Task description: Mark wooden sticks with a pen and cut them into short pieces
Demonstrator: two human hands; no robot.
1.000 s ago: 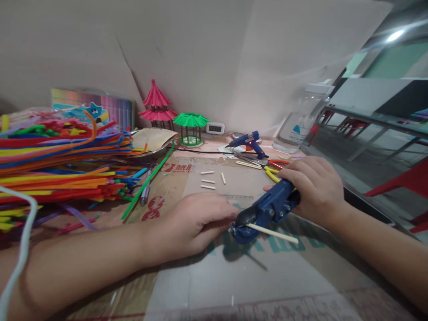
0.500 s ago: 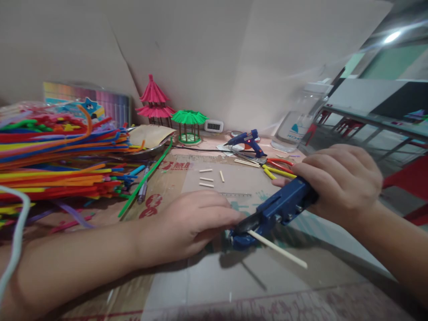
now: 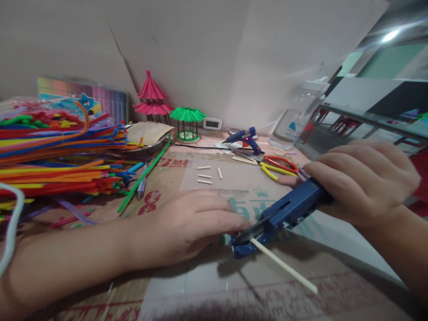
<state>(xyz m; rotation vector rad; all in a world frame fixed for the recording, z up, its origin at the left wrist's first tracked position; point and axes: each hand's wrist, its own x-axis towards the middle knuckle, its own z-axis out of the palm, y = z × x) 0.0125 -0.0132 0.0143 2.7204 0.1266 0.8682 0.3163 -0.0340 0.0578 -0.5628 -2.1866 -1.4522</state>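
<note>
The right hand [image 3: 364, 183] is wrapped around a blue hand cutter [image 3: 290, 205], a thin wooden stick [image 3: 284, 265] poking from its jaws. The left hand [image 3: 194, 223] curls beside them; I can't tell whether it pinches the stick's hidden end.

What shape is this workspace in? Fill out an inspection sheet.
Surface: printed cardboard.
Job's things: blue cutter, a pale stick at its jaws; four short sticks lie beyond.
Clutter: pipe cleaners heaped left; glue gun behind, red light lit.
Hands: right hand grips the cutter; left hand at its tip, hold unclear.
Cables: black cable at the back; white cord at left edge.
Surroundings: bottle and red stools, right.
</note>
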